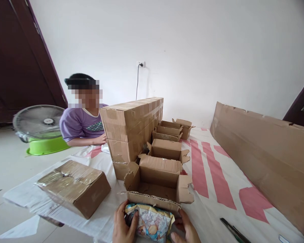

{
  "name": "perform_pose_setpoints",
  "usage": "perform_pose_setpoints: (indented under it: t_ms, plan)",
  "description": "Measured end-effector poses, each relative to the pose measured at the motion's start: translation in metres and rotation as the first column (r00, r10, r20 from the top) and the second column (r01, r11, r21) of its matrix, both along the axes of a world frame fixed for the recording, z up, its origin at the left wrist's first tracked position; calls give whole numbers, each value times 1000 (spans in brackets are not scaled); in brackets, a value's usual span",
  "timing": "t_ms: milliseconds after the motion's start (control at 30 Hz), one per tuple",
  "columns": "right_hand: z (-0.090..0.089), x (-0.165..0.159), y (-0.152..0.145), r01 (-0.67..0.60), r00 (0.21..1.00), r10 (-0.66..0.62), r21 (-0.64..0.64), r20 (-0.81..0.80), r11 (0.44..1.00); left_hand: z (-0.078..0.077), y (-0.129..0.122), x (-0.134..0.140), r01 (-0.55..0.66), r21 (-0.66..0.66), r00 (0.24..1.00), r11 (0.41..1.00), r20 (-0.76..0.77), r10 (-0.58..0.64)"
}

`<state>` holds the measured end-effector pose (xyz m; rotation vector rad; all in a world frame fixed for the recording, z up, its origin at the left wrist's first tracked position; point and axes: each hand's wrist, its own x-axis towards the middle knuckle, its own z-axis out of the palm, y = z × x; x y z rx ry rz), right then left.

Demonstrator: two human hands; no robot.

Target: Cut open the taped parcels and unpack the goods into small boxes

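A soft plastic packet point(154, 222) with blue and yellow cartoon print is at the bottom middle, between my hands. My left hand point(125, 223) is closed on its left end, thumb on the front, with a small dark patch beside the thumb. At the packet's right end, my right hand point(186, 227) curls its fingers around the edge; part of that grip is hidden. Directly beyond stands an open cardboard box point(155, 189), its flaps spread and its near flap just behind the packet. The inside that shows is bare cardboard.
More open boxes point(166, 145) run in a row toward the wall. Stacked taped cartons point(139, 118) stand on their left, and a taped box point(76, 185) lies nearer. A utility knife point(233, 230) is at front right. A person point(83, 123) sits behind the stack.
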<state>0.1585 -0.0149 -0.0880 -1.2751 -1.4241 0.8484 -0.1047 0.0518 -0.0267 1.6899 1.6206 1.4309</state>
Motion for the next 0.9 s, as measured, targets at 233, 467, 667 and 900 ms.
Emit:
perform_pose_setpoints:
  t_ms: [233,467,667,900]
  plan:
    - [7,-5,-5,14,988,-24,70,149,997,-4,0,-1,14,-53,1000,998,11,-13]
    - [-2,3,1,-67,946,17,142,322,988,-5,5,-3,56,-74,998,996,47,-52]
    - [-7,2,1,-92,932,11,209,363,974,-1,5,-1,159,-115,987,981,32,-156]
    - [18,-13,-7,9,978,-48,187,204,982,-3,0,1,119,-105,993,987,4,-120]
